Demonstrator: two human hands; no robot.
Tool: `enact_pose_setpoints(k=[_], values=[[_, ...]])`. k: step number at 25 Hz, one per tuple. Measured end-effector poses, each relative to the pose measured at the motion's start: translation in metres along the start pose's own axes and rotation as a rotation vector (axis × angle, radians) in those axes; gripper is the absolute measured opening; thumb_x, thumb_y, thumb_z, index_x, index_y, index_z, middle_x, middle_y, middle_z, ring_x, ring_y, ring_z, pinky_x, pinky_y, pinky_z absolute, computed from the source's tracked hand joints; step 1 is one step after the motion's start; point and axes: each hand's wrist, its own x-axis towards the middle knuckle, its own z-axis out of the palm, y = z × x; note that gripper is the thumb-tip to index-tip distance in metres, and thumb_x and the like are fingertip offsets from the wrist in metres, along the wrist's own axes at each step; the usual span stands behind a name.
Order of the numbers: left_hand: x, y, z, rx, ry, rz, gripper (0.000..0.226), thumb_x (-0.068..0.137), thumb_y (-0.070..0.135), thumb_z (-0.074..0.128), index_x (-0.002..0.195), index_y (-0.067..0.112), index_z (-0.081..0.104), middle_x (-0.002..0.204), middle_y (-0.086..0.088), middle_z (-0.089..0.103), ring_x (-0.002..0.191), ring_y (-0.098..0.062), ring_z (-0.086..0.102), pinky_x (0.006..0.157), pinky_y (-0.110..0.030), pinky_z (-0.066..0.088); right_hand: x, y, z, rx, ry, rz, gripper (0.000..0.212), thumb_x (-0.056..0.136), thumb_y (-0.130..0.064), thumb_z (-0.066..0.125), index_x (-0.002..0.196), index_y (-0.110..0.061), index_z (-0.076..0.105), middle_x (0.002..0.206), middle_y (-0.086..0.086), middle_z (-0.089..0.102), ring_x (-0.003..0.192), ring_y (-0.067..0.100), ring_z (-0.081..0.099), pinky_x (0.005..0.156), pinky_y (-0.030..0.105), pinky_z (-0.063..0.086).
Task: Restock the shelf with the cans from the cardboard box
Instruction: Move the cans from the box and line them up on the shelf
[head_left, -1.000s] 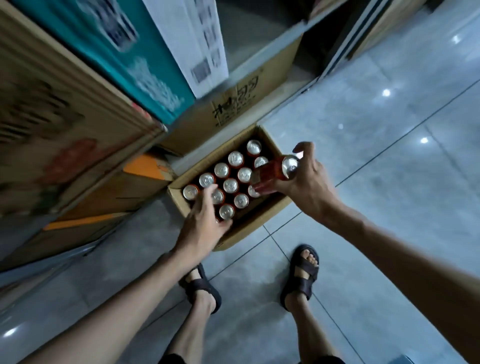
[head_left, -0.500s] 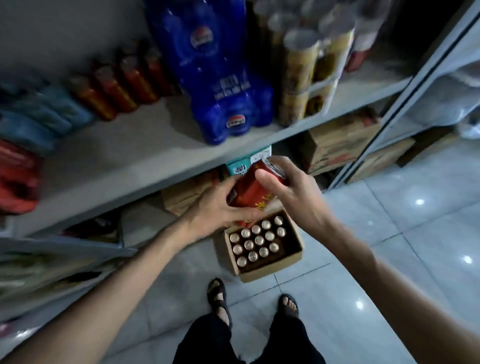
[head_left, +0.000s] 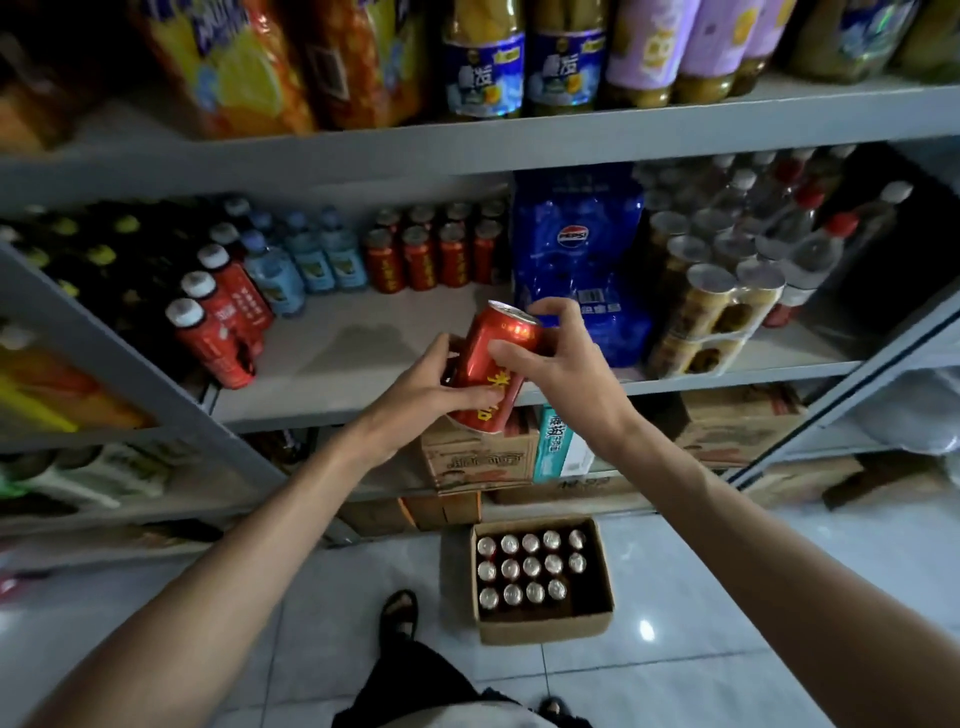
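Note:
A red can (head_left: 488, 358) with yellow characters is tilted in front of the middle shelf (head_left: 358, 348), at its front edge. My left hand (head_left: 415, 395) grips its lower part from the left. My right hand (head_left: 563, 364) pinches its upper part, with fingers at the silver top. Whether a second can sits behind my left fingers I cannot tell. Several matching red cans (head_left: 426, 254) stand in rows at the back of that shelf. The open cardboard box (head_left: 545, 634) lies on the floor below, with several silver-topped cans (head_left: 530, 566) upright in it.
A blue Pepsi pack (head_left: 576, 260) stands right of the bare shelf patch, with red bottles (head_left: 223, 322) to its left. Wrapped can packs (head_left: 717, 312) sit further right. Cartons (head_left: 478, 457) fill the lower shelf. My sandalled foot (head_left: 400, 608) is beside the box.
I have risen from the box on the floor. Both hands have lifted the red can from near box level up to the middle shelf's front edge.

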Motion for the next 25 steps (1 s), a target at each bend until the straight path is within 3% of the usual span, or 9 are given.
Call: enact_pose_setpoints(k=[4,8,13,16,19,20,22,23,25], values=[[0.028,-0.03,-0.043,0.027,-0.057,0.001,0.067,0.063,0.036,0.085,0.118,0.033,0.047,0.119,0.002,0.063,0.112,-0.012,0.061,0.102,-0.044,0.047,0.037,0.01,0.044,0.048,0.125,0.048,0.069,0.082,-0.035,0.075,0.137,-0.017,0.037,0.124,0.001,0.06,0.108,0.009,0.062,0.09,0.027,0.054],[0.062,-0.056,-0.098,0.021,-0.089,0.022,0.062,0.069,0.017,0.084,0.115,0.037,0.047,0.121,0.002,0.06,0.114,-0.011,0.057,0.102,-0.041,0.048,0.08,0.019,0.091,0.089,0.175,0.112,0.072,0.079,-0.038,0.077,0.138,-0.016,0.042,0.124,-0.003,0.062,0.11,0.006,0.061,0.093,0.026,0.053],[0.102,-0.089,-0.133,-0.066,-0.1,0.01,0.069,0.065,0.007,0.083,0.123,0.023,0.05,0.12,-0.006,0.064,0.115,-0.021,0.061,0.096,-0.048,0.052,0.123,0.044,0.136,0.09,0.203,0.178,0.07,0.071,-0.037,0.084,0.13,-0.02,0.051,0.116,-0.007,0.065,0.102,0.001,0.062,0.078,0.012,0.052],[0.127,-0.104,-0.142,-0.007,-0.074,-0.029,0.069,0.067,-0.002,0.081,0.121,0.027,0.05,0.111,0.007,0.066,0.106,-0.007,0.064,0.089,-0.03,0.053,0.153,0.066,0.151,0.058,0.22,0.19,0.071,0.068,-0.035,0.085,0.129,-0.017,0.053,0.116,-0.004,0.066,0.103,0.006,0.063,0.074,0.01,0.052],[0.154,-0.126,-0.156,0.294,-0.069,-0.116,0.088,0.063,0.013,0.088,0.133,0.028,0.037,0.118,0.02,0.052,0.109,0.005,0.051,0.086,-0.007,0.041,0.185,0.093,0.155,0.006,0.234,0.174,0.074,0.066,-0.028,0.087,0.13,-0.014,0.052,0.118,0.0,0.067,0.105,0.01,0.064,0.09,0.025,0.054],[0.16,-0.136,-0.163,0.41,-0.072,-0.2,0.105,0.056,0.029,0.091,0.14,0.024,0.029,0.132,0.011,0.048,0.122,-0.002,0.046,0.094,-0.011,0.042,0.197,0.099,0.159,-0.004,0.238,0.168,0.076,0.066,-0.025,0.087,0.131,-0.013,0.049,0.121,0.002,0.065,0.107,0.011,0.062,0.092,0.027,0.052],[0.169,-0.157,-0.18,0.693,-0.093,-0.353,0.148,0.036,0.064,0.084,0.153,0.025,0.002,0.16,-0.007,0.016,0.148,-0.025,0.017,0.117,-0.041,0.028,0.223,0.107,0.166,-0.035,0.224,0.145,0.078,0.067,-0.021,0.086,0.133,-0.013,0.044,0.126,0.003,0.061,0.109,0.01,0.056,0.09,0.027,0.046],[0.174,-0.168,-0.188,0.84,-0.129,-0.4,0.153,0.035,0.072,0.08,0.153,0.026,-0.007,0.163,-0.01,0.001,0.15,-0.03,0.004,0.119,-0.05,0.018,0.237,0.111,0.17,-0.063,0.211,0.131,0.079,0.066,-0.019,0.086,0.132,-0.013,0.043,0.127,0.003,0.06,0.109,0.012,0.056,0.089,0.027,0.045],[0.177,-0.18,-0.198,1.053,-0.185,-0.436,0.148,0.046,0.072,0.078,0.153,0.024,-0.013,0.161,-0.017,-0.01,0.148,-0.039,-0.006,0.119,-0.055,0.01,0.265,0.116,0.18,-0.122,0.172,0.07,0.082,0.065,-0.017,0.086,0.133,-0.013,0.04,0.128,0.006,0.06,0.114,0.019,0.058,0.094,0.031,0.047]])
